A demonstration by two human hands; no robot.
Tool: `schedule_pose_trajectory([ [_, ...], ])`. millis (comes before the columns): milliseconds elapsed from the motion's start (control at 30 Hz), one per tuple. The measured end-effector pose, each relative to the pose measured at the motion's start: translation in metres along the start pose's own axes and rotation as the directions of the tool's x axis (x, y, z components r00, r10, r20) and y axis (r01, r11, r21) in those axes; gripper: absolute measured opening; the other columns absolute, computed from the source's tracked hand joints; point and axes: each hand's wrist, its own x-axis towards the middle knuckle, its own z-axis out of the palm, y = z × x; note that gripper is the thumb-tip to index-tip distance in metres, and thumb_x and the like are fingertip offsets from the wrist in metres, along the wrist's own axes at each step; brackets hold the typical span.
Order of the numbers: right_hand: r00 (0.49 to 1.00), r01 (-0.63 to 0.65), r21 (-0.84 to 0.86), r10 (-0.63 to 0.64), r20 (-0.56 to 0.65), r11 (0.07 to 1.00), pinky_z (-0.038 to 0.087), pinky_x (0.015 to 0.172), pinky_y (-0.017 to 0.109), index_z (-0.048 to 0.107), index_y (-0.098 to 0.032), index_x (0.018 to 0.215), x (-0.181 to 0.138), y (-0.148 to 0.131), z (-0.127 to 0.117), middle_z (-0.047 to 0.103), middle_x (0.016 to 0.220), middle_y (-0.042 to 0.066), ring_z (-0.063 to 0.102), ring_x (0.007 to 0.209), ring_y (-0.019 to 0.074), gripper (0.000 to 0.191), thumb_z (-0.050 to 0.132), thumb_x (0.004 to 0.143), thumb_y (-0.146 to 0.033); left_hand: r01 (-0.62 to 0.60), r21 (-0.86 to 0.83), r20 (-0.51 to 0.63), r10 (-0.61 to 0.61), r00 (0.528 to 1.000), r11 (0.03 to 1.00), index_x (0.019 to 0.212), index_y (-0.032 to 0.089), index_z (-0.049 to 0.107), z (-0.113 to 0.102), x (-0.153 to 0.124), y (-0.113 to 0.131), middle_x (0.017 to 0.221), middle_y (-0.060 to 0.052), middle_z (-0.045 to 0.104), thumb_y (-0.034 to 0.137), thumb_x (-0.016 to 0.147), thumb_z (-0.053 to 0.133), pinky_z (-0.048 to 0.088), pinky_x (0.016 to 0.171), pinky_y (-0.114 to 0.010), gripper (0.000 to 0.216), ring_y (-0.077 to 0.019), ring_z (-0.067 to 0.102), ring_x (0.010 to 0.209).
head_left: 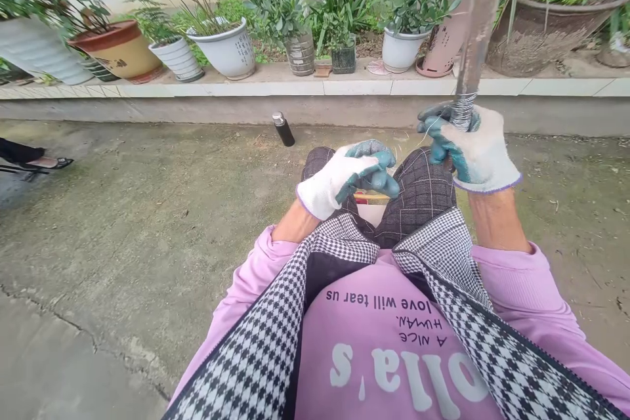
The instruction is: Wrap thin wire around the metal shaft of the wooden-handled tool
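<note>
My right hand (475,147), in a white glove with teal coating, is closed round the lower end of a long flat bar (485,20). The bar is worn, greyish brown, and stands nearly upright; I cannot tell whether it is wood or metal. Thin silvery wire (463,108) is wound round it just above my grip. A loose strand curves from there towards my left hand (357,174), which wears a matching glove. Its fingers are curled together over my knees and seem to pinch the wire; their tips partly hide it.
A black flask (283,129) with a silver cap stands on the concrete ground (147,210) ahead. Behind it runs a low tiled ledge (295,87) with several potted plants. Someone's foot (46,162) shows at the left edge. Something yellow and red (367,197) lies between my knees.
</note>
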Motion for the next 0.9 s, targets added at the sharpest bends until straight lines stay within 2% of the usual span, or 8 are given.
schedule_pose_trajectory([
  [67,0.992,0.053,0.072,-0.044,-0.118,0.996,0.038,0.038,0.029,0.078,-0.026,0.08,-0.011,0.001,-0.005,0.059,0.06,-0.005,0.046,0.046,0.0124,0.043,0.109,0.07,-0.055,-0.039,-0.022,-0.03,0.039,0.999,0.999,0.104,0.021,0.067,0.001,0.002,0.0,0.064,0.008,0.064,0.063,0.086,0.105,0.074,0.082,-0.037,0.059,-0.0206,0.083,0.071],
  [100,0.99,0.056,0.094,-0.043,-0.133,0.994,0.037,0.037,0.03,0.08,-0.026,0.08,-0.017,0.0,-0.005,0.057,0.057,-0.006,0.046,0.045,0.0127,0.043,0.109,0.07,-0.056,-0.047,-0.025,-0.041,0.046,0.998,0.999,0.104,0.022,0.067,0.001,0.002,0.001,0.063,0.008,0.063,0.064,0.086,0.105,0.074,0.082,-0.037,0.059,-0.0211,0.084,0.071],
  [200,0.997,-0.08,0.08,0.078,0.028,0.994,0.035,0.037,0.028,0.083,-0.026,0.079,-0.034,-0.005,0.002,0.058,0.056,-0.005,0.046,0.044,0.0122,0.046,0.111,0.068,-0.061,-0.038,-0.028,-0.064,0.036,0.997,0.999,0.105,0.022,0.067,0.004,0.003,0.001,0.062,0.008,0.062,0.065,0.085,0.105,0.073,0.079,-0.035,0.061,-0.0225,0.085,0.073],
  [300,0.962,-0.193,0.033,0.182,0.205,0.981,0.035,0.04,0.027,0.079,-0.025,0.074,-0.042,-0.005,0.018,0.061,0.057,-0.003,0.047,0.048,0.0111,0.05,0.114,0.066,-0.059,-0.04,-0.033,-0.072,0.038,0.997,0.999,0.101,0.022,0.068,0.006,0.005,-0.002,0.064,0.006,0.066,0.063,0.082,0.108,0.072,0.076,-0.033,0.061,-0.0212,0.084,0.072],
  [400,0.942,-0.243,0.074,0.217,0.257,0.967,0.037,0.038,0.027,0.074,-0.025,0.072,-0.043,0.003,0.03,0.06,0.057,-0.003,0.048,0.047,0.0114,0.052,0.113,0.07,-0.059,-0.043,-0.033,-0.087,0.04,0.995,0.999,0.1,0.02,0.07,0.005,0.008,-0.007,0.065,0.004,0.068,0.062,0.083,0.108,0.071,0.073,-0.031,0.058,-0.0198,0.082,0.07],
  [533,0.947,-0.287,0.179,0.25,0.202,0.941,0.035,0.035,0.027,0.075,-0.026,0.081,-0.044,0.013,0.033,0.055,0.054,-0.006,0.042,0.041,0.0103,0.052,0.11,0.07,-0.062,-0.039,-0.042,-0.109,0.034,0.993,0.998,0.104,0.02,0.072,0.004,0.01,-0.009,0.063,0.006,0.066,0.061,0.089,0.103,0.072,0.078,-0.032,0.053,-0.0204,0.084,0.072],
  [733,0.974,-0.222,0.263,0.199,0.111,0.939,0.044,0.04,0.026,0.069,-0.028,0.086,-0.043,0.013,0.022,0.049,0.057,-0.01,0.042,0.044,0.0093,0.053,0.11,0.068,-0.056,-0.089,-0.021,-0.156,0.084,0.984,0.996,0.101,0.021,0.069,0.002,0.008,-0.003,0.061,0.007,0.064,0.051,0.096,0.1,0.073,0.097,-0.036,0.043,-0.0239,0.09,0.091],
  [900,0.971,-0.239,0.236,0.227,0.076,0.942,0.045,0.039,0.027,0.068,-0.029,0.088,-0.046,0.016,0.018,0.049,0.055,-0.011,0.042,0.044,0.0106,0.053,0.108,0.067,-0.057,-0.071,0.063,-0.243,0.084,0.966,0.995,0.097,0.022,0.068,0.003,0.01,-0.002,0.06,0.008,0.061,0.04,0.1,0.095,0.067,0.09,-0.029,0.033,-0.0172,0.084,0.083],
])
